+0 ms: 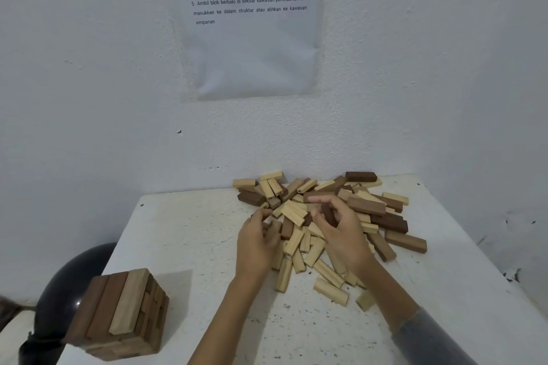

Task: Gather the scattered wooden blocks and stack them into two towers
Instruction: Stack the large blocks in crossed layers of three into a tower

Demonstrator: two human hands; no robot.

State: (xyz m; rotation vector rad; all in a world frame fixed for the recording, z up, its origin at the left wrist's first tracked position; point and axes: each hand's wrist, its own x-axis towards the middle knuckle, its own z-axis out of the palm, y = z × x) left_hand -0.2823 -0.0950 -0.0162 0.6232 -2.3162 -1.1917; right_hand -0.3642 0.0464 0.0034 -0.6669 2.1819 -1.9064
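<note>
Both hands are in the pile. The left hand (256, 243) sits at the heap's left fringe, palm down, fingers curled round a tan block (275, 227). The right hand (341, 231) is just beside it, a little deeper in, thumb and fingers pinching a dark block (328, 214) lifted slightly above the rest. A grey sleeve (430, 341) covers the right forearm; the left forearm is bare.

Around them lies the pile of blocks (296, 212), light and dark pieces lying crosswise over each other. It spreads from the back wall (89, 98) toward the middle of the table (192, 246), with loose pale pieces trailing out under the right wrist.

Well apart, at the near left corner, stands one finished tower (124, 314), its top layer showing two dark pieces and a pale one, close to the table's left edge. A dark round object (74, 272) sits just past that edge.

Bare speckled table lies between the tower and the pile, and in front near the forearms. The right edge runs close behind the heap's far side. On the wall above hangs a printed sheet (252, 38).
</note>
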